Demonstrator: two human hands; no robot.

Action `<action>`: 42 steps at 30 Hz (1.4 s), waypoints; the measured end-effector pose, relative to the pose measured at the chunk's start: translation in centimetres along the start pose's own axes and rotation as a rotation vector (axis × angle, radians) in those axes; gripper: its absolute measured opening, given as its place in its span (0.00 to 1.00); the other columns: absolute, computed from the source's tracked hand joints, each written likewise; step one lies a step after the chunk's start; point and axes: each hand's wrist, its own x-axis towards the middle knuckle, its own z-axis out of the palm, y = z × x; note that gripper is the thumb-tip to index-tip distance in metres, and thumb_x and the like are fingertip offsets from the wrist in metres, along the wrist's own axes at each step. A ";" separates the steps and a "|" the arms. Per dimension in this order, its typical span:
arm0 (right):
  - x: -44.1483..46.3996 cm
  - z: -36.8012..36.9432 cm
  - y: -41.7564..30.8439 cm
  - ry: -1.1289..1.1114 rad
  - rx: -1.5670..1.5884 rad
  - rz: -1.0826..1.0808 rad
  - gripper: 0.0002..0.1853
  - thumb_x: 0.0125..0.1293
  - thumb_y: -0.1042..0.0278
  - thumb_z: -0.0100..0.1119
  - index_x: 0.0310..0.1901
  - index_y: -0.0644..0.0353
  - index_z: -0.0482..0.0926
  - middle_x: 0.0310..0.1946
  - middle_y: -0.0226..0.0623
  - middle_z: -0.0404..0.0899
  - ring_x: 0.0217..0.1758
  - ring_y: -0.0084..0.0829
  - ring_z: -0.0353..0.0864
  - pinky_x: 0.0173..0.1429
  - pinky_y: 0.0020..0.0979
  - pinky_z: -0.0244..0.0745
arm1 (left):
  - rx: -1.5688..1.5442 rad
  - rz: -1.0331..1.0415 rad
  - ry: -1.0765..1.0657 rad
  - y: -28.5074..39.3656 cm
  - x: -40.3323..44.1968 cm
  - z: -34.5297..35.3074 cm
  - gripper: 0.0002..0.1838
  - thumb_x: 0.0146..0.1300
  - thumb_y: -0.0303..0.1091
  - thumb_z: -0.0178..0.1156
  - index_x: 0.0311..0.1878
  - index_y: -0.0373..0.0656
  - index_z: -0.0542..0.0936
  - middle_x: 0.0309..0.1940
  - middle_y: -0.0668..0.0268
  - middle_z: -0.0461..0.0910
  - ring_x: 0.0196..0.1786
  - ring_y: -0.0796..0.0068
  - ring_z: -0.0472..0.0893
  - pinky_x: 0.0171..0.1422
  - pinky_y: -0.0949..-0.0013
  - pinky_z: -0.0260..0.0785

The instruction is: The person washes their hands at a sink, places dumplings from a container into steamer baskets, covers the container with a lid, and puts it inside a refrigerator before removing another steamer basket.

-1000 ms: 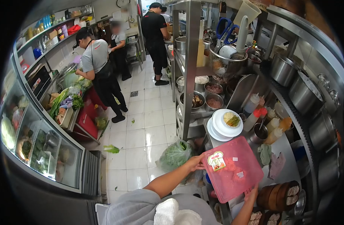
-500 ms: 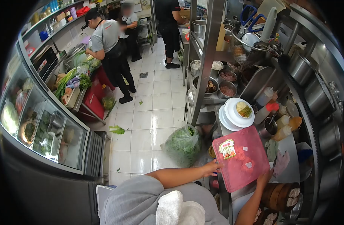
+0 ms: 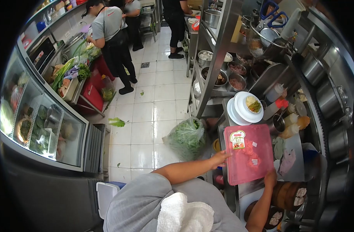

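Note:
A flat, rounded-corner pink plastic container (image 3: 258, 149) lies over the steel counter in front of me. It carries a white and green sticker and two small white patches, with darker red shapes showing in its middle. My left hand (image 3: 219, 159) grips its left edge, fingers partly hidden beneath. At the lower right corner, my right hand (image 3: 270, 179) is closed on the rim. Just beyond the container, stacked white plates (image 3: 240, 116) hold a pale mound and green vegetables on the top one.
Bamboo steamers (image 3: 287, 196) stand beside my right forearm. Sauce bottles (image 3: 289, 131) and a pink glove (image 3: 288, 160) are to the right. A steel shelf post (image 3: 213, 62) rises ahead. A bag of greens (image 3: 188, 139) sits on the floor. Another person (image 3: 111, 34) works at the left counter.
The container has turned slightly and now sits squarer to the counter, with both hands still on it. The whole view has shifted a little.

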 end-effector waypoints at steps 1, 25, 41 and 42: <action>0.4 -0.8 -0.7 -0.102 -0.047 0.062 0.18 0.65 0.58 0.44 0.47 0.62 0.74 0.48 0.49 0.75 0.53 0.52 0.72 0.55 0.48 0.67 | 0.000 -0.021 0.021 -0.4 0.0 0.2 0.33 0.56 0.53 0.62 0.64 0.59 0.62 0.56 0.69 0.69 0.54 0.65 0.69 0.55 0.55 0.64; 1.7 -1.7 -0.5 -0.374 -0.180 0.144 0.27 0.60 0.46 0.51 0.48 0.65 0.76 0.46 0.56 0.76 0.51 0.54 0.74 0.53 0.49 0.69 | 0.209 -0.121 -0.238 -6.6 -2.2 1.7 0.32 0.54 0.44 0.67 0.56 0.49 0.59 0.46 0.62 0.77 0.49 0.68 0.79 0.57 0.55 0.63; 0.1 -4.3 -2.8 -0.316 -0.045 0.314 0.28 0.58 0.45 0.54 0.50 0.63 0.75 0.51 0.49 0.74 0.55 0.48 0.73 0.57 0.46 0.68 | 0.306 -0.213 -0.269 -4.5 -4.6 3.5 0.33 0.54 0.43 0.66 0.59 0.54 0.58 0.47 0.74 0.75 0.45 0.82 0.73 0.47 0.68 0.63; 0.0 -4.4 -2.9 -0.315 -0.040 0.325 0.28 0.58 0.45 0.54 0.50 0.63 0.75 0.51 0.49 0.74 0.55 0.48 0.73 0.57 0.46 0.68 | 0.304 -0.199 -0.257 -4.7 -4.6 3.6 0.32 0.55 0.42 0.66 0.58 0.53 0.59 0.46 0.74 0.75 0.43 0.82 0.73 0.46 0.70 0.64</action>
